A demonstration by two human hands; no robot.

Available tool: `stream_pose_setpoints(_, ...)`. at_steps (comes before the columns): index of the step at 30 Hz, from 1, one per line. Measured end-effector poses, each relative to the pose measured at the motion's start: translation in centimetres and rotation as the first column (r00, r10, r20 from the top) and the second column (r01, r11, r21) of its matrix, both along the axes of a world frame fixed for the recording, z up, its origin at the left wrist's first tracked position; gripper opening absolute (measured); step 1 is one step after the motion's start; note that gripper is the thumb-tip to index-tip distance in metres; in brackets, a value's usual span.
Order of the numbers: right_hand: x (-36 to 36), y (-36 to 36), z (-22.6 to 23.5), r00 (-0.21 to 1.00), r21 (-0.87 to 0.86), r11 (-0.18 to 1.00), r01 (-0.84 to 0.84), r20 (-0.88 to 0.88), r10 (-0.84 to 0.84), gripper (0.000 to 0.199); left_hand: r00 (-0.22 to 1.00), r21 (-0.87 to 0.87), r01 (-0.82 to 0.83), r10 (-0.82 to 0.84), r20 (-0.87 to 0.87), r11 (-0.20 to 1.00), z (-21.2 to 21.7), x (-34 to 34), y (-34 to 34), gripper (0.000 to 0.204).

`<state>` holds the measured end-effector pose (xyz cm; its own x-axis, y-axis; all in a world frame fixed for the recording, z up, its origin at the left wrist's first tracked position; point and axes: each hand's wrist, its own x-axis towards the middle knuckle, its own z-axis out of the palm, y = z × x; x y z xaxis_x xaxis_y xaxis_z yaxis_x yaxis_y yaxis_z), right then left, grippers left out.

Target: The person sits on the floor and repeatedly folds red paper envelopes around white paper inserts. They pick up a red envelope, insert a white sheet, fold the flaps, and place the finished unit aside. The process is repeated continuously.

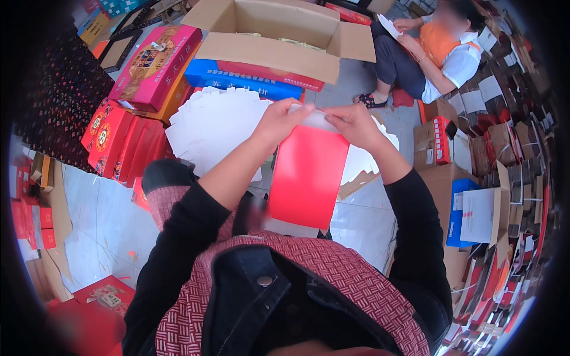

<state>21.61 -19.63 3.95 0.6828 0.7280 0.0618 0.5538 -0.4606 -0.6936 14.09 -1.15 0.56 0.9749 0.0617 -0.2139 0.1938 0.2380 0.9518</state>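
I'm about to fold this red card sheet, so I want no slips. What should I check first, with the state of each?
1. Left hand grips the top flap: ok.
2. Right hand grips the same edge: ok.
3. Red card sheet flat, uncreased: ok.
4. Lower edge steadied on the lap: cannot tell.
5. White sheet stack close by: ok.
6. Seated person clear of the sheet: ok.
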Motion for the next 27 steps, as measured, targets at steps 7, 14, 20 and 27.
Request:
stream_pose_setpoints(7, 0.0, -0.4, -0.6, 0.972, 0.018, 0.996, 0.093, -0.218, -0.087, 0.020, 0.999, 0.056, -0.039, 0.041, -0.032, 0.998, 0.2, 0.5, -0.7, 0.023)
stream_pose_setpoints(14, -0.6, -0.5, -0.1, 0.892, 0.044, 0.980, 0.195, -0.422, -0.158, 0.023, 0.999, 0.007, -0.042, 0.042, -0.020, 0.999, 0.4, 0.1, -0.7, 0.017)
stream_pose_setpoints(20, 0.2, -0.6, 0.1, 0.873, 0.011, 0.987, 0.157, -0.469, -0.134, 0.024, 0.998, 0.083, 0.036, -0.032, -0.050, 0.996, 0.6, 0.0, -0.5, 0.021)
stream_pose_setpoints(27, -0.8, 0.1, 2.5, 0.805, 0.144, 0.976, 0.162, -0.591, -0.047, 0.024, 0.979, -0.190, 0.079, -0.040, 0.200, 0.979, -0.9, -3.5, -0.1, 0.054)
